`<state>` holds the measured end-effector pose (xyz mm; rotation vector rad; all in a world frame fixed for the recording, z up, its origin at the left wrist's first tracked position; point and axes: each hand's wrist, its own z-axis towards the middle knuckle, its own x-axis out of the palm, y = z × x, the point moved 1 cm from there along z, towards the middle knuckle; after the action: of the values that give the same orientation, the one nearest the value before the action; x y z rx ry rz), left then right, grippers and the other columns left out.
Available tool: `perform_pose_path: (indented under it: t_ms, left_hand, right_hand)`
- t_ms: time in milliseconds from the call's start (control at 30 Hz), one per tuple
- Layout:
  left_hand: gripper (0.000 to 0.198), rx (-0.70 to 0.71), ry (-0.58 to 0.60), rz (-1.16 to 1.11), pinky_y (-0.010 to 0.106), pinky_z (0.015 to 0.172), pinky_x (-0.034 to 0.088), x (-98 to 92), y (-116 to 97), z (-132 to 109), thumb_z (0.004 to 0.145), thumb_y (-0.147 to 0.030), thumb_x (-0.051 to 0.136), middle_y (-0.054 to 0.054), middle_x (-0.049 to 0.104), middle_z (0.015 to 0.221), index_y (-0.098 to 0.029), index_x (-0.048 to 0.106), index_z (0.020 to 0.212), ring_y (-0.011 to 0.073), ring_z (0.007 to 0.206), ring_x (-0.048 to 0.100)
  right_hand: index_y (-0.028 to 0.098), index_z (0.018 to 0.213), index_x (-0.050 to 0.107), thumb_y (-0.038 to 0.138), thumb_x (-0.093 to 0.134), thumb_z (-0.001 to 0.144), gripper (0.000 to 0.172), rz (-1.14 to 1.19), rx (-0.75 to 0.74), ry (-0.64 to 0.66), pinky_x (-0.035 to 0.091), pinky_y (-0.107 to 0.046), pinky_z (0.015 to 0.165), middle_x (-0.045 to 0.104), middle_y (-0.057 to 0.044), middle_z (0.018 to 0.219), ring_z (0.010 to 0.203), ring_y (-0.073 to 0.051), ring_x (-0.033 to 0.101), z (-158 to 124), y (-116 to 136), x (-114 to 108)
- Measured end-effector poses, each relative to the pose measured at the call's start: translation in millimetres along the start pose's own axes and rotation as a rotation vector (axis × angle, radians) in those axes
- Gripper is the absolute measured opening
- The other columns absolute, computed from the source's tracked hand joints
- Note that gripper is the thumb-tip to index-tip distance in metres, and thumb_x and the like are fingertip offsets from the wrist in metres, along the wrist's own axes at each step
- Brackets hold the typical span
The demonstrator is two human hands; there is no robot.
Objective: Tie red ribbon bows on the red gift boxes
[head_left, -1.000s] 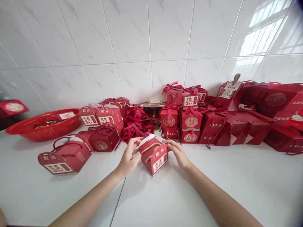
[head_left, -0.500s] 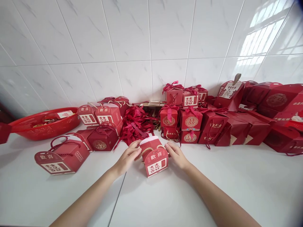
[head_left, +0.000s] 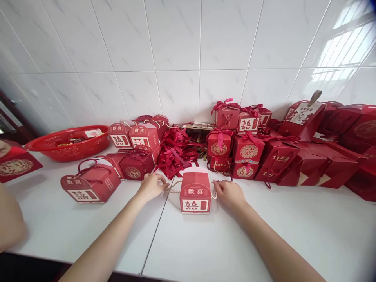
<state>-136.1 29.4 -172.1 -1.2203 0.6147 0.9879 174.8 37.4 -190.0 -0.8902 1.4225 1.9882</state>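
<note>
**Left hand and right hand flank a red, round-flapped paperboard box on a smooth white table**

In the head view the table reaches from its front edge back to a wall of glossy white, grey-veined tiles. A thin dark seam runs inward from that front edge, and the box stands upright just to the right of it, label toward the front edge. Its tan rope handles spread to both sides. The left hand is half open, fingers curled, tips close by one rope; the right hand is nearly folded beside the other. Whether either grips the rope, I can't tell.

Along the back edge, square red cartons with bows are stacked toward the right end, a heap of loose crimson ribbon to their left. Nearer the left end sits a shallow red plastic basket. At that end another person's hand is over a red box with a round gold emblem. Barred window light shines off the tiles, upper right.
</note>
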Motion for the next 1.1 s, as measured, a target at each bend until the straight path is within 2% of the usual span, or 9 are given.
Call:
perform_pose_path:
  t_ms: [67, 233, 333, 433, 500, 600, 833, 967, 1100]
  left_hand:
    - [0.016, -0.033, -0.019, 0.01, 0.053, 0.086, 0.041, 0.1, 2, 1, 0.063, -0.034, 0.07, 0.011, 0.067, 0.086, -0.021, 0.069, 0.072, 0.0398, 0.101, 0.052]
    - [0.039, -0.026, -0.027, -0.047, 0.05, 0.098, 0.033, 13.4, -6, 1, 0.074, -0.039, 0.06, 0.008, 0.062, 0.117, -0.027, 0.065, 0.112, 0.0356, 0.117, 0.045]
    - [0.039, -0.041, -0.009, -0.117, 0.053, 0.103, 0.028, 24.2, -8, 3, 0.074, -0.039, 0.061, 0.007, 0.062, 0.123, -0.028, 0.067, 0.111, 0.0371, 0.123, 0.042]
    - [0.035, -0.044, -0.018, -0.215, 0.048, 0.103, 0.032, 26.8, -4, 7, 0.078, -0.037, 0.06, 0.009, 0.064, 0.12, -0.023, 0.067, 0.109, 0.0335, 0.121, 0.046]
    - [0.032, -0.037, -0.024, -0.29, 0.042, 0.102, 0.038, 24.4, -1, 10, 0.084, -0.035, 0.055, 0.009, 0.064, 0.118, -0.02, 0.066, 0.11, 0.0276, 0.116, 0.052]
    - [0.026, -0.041, -0.005, -0.38, 0.042, 0.095, 0.045, 21.5, -1, 13, 0.091, -0.032, 0.052, 0.009, 0.064, 0.114, -0.016, 0.063, 0.108, 0.022, 0.106, 0.059]
    - [0.029, -0.154, -0.028, -0.512, 0.043, 0.088, 0.05, 23.9, -11, 15, 0.091, -0.032, 0.054, 0.009, 0.058, 0.121, -0.017, 0.058, 0.115, 0.0219, 0.103, 0.059]
    - [0.036, -0.163, -0.051, -0.639, 0.043, 0.099, 0.043, 0.1, -26, 6, 0.084, -0.039, 0.06, 0.011, 0.061, 0.123, -0.016, 0.063, 0.112, 0.0277, 0.117, 0.053]
    - [0.046, -0.088, 0.04, -0.775, 0.038, 0.101, 0.041, -47.1, -50, -43, 0.078, -0.048, 0.061, 0.008, 0.063, 0.126, -0.021, 0.066, 0.115, 0.0294, 0.123, 0.051]
  right_hand:
    - [0.021, 0.054, 0.055, 0.044, 0.033, 0.093, 0.051, -0.047, 0.072, -0.079, 0.023, -0.029, 0.055, 0.056, -0.005, 0.054, 0.051, -0.017, 0.046, 1, -3, -2]
    - [0.022, 0.054, 0.052, 0.05, 0.031, 0.093, 0.053, -0.063, 0.123, -0.236, 0.023, -0.028, 0.052, 0.053, -0.003, 0.049, 0.048, -0.018, 0.044, 3, -8, -7]
    - [0.022, 0.051, 0.041, 0.048, 0.029, 0.094, 0.051, -0.042, 0.069, -0.337, 0.026, -0.028, 0.055, 0.05, -0.002, 0.049, 0.049, -0.017, 0.042, 3, -5, -10]
    - [0.021, 0.052, 0.035, 0.047, 0.03, 0.093, 0.049, -0.015, -0.006, -0.435, 0.029, -0.03, 0.06, 0.05, -0.003, 0.054, 0.056, -0.017, 0.042, 1, 0, -13]
    - [0.021, 0.053, 0.038, 0.047, 0.03, 0.093, 0.048, 0.011, -0.051, -0.478, 0.031, -0.03, 0.063, 0.051, -0.003, 0.058, 0.059, -0.018, 0.044, 0, 4, -16]
    - [0.02, 0.056, 0.046, 0.045, 0.032, 0.094, 0.047, 0.053, -0.115, -0.499, 0.035, -0.03, 0.066, 0.053, -0.003, 0.061, 0.061, -0.017, 0.046, -3, 9, -17]
    - [0.019, 0.06, 0.055, 0.038, 0.039, 0.094, 0.042, 0.107, -0.212, -0.458, 0.036, -0.032, 0.067, 0.06, -0.003, 0.063, 0.061, -0.017, 0.051, -8, 12, -6]
    - [0.019, 0.063, 0.057, 0.037, 0.039, 0.094, 0.04, 0.159, -0.228, -0.493, 0.039, -0.032, 0.066, 0.06, -0.004, 0.065, 0.063, -0.018, 0.054, -7, 14, -13]
    - [0.019, 0.084, 0.06, 0.03, 0.033, 0.097, 0.032, 0.241, -0.244, -0.599, 0.046, -0.032, 0.07, 0.064, -0.007, 0.084, 0.08, -0.02, 0.059, -36, 34, -39]
